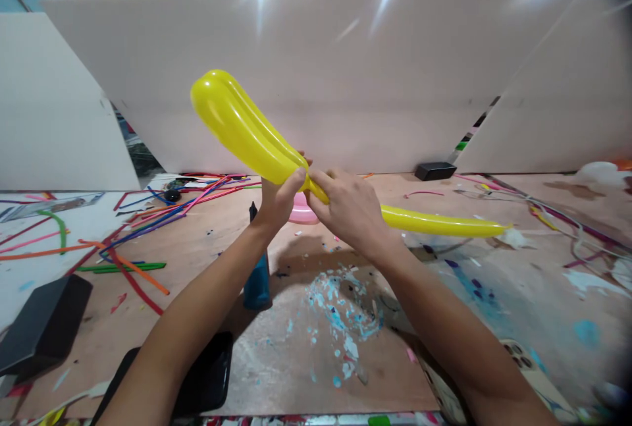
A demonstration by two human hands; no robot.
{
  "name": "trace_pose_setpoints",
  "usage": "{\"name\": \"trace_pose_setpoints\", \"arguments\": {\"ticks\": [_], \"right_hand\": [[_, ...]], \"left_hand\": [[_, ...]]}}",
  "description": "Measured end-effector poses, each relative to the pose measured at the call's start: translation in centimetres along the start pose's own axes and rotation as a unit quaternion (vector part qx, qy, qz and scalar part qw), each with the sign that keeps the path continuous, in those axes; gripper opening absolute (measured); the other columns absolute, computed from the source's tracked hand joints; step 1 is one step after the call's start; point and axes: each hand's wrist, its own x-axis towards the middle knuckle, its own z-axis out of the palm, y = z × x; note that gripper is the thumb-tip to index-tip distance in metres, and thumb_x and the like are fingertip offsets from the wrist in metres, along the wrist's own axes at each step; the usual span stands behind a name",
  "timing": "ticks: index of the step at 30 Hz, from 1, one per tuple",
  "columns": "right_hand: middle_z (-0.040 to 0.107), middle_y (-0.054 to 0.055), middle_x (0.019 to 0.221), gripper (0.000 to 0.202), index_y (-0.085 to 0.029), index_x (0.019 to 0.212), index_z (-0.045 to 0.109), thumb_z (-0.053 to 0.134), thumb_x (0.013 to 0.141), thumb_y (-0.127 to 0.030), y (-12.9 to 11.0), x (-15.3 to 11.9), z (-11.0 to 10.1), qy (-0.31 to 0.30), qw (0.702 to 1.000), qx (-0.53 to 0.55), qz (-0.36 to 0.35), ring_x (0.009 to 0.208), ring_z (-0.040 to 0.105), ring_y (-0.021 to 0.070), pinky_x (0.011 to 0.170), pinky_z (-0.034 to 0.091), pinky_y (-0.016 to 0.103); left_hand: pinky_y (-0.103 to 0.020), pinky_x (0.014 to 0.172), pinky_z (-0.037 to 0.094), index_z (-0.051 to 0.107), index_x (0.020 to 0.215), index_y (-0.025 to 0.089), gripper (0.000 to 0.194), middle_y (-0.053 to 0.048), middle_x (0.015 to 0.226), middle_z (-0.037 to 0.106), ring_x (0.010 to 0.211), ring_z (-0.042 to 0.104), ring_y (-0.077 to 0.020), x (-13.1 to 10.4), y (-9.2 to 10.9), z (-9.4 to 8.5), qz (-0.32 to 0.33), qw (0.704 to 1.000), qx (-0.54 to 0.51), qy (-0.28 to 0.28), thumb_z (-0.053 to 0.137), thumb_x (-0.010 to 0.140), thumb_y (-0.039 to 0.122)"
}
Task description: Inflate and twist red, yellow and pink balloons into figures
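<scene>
A long yellow modelling balloon (pixel 241 123) is held up over the table, its thick folded part slanting to the upper left. My left hand (pixel 284 195) is closed around the narrow twisted spot, thumb against it. My right hand (pixel 348 205) pinches the balloon just right of that spot. From under my right hand the thinner tail runs right, ending in a limp tip. Behind the hands a pink balloon (pixel 302 210) shows in part; how much of it is hidden I cannot tell. A blue bottle (pixel 257 284) with a dark nozzle stands below my left wrist.
Uninflated balloons (pixel 168 215) in several colours lie scattered at the left. A dark box (pixel 47 324) sits at the front left, and a small black box (pixel 435 170) near the white panel (pixel 316 83). Two phones lie under my forearms. Cables (pixel 557 215) run along the right.
</scene>
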Motion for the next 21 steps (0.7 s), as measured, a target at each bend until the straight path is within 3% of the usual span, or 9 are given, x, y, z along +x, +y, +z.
{"name": "trace_pose_setpoints", "arguments": {"ticks": [4,8,16,21], "right_hand": [[0.062,0.01,0.098,0.035,-0.022,0.126,0.055,0.05,0.094,-0.036,-0.5,0.0,0.6,0.019,0.999,-0.033,0.002,0.085,0.053,0.0235,0.074,0.031,0.034],[0.061,0.01,0.097,0.032,-0.024,0.123,0.057,0.049,0.095,-0.037,-0.4,0.2,1.2,0.022,0.999,-0.04,0.007,0.088,0.053,0.0246,0.079,0.03,0.036],[0.064,0.005,0.098,0.032,-0.026,0.122,0.059,0.046,0.094,-0.032,0.5,0.4,2.0,0.029,0.999,0.026,0.021,0.08,0.055,0.0194,0.063,0.029,0.031],[0.06,0.009,0.1,0.027,-0.024,0.113,0.063,0.044,0.094,-0.029,0.3,0.4,1.9,0.061,0.998,0.0,0.014,0.087,0.052,0.0232,0.071,0.034,0.033]], "left_hand": [[-0.038,0.086,0.054,0.061,0.102,0.021,0.038,-0.007,0.101,0.065,0.095,0.067,-0.0231,0.3,-0.3,0.1,0.012,0.998,0.018,0.055,0.074,0.072,0.041],[-0.035,0.082,0.054,0.061,0.094,0.019,0.03,-0.005,0.092,0.065,0.086,0.067,-0.0197,0.3,-0.2,0.5,0.014,0.995,0.04,0.089,0.073,0.073,0.036],[-0.029,0.075,0.05,0.051,0.094,0.02,0.03,0.0,0.082,0.059,0.074,0.06,-0.0128,0.1,0.3,1.9,-0.026,0.989,0.05,0.139,0.071,0.071,0.022],[-0.029,0.075,0.049,0.048,0.098,0.023,0.038,0.001,0.08,0.056,0.077,0.059,-0.0142,0.2,0.5,1.9,-0.075,0.986,0.038,0.146,0.074,0.071,0.027]]}}
